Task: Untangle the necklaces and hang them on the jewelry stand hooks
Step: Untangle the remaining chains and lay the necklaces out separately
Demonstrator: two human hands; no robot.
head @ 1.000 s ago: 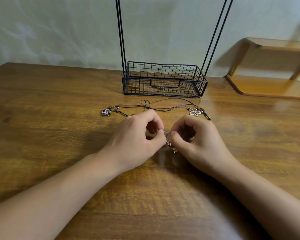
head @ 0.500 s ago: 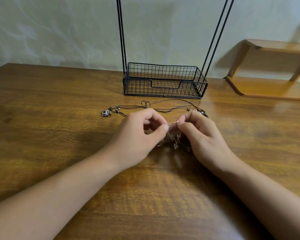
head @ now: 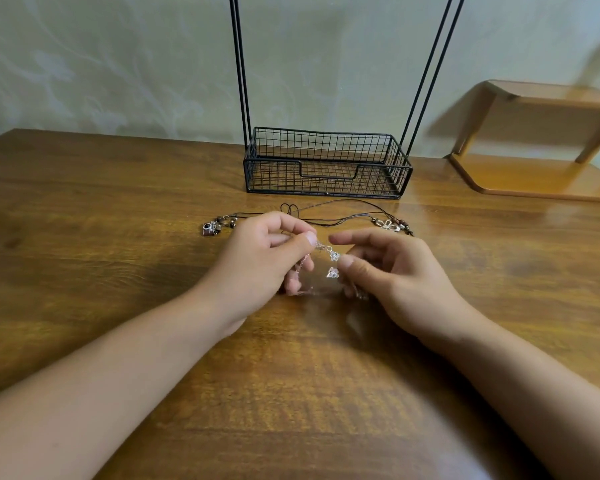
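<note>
Pinching a thin silver chain necklace point(head: 327, 252) between thumb and forefinger, the left hand point(head: 267, 259) keeps a closed grip on it just above the table point(head: 118, 237). Close beside it, the right hand point(head: 392, 271) hovers with fingers loosely spread; its thumb sits against the chain's small sparkling charms, but whether that grip actually has hold of them cannot be told. Beyond both hands, dark cord necklaces point(head: 340, 213) lie on the wood, a silver bead charm point(head: 210, 229) at one end and a flower pendant point(head: 389, 225) at the other. Behind them stands the jewelry stand point(head: 326, 168), a black wire basket with upright rods.
</note>
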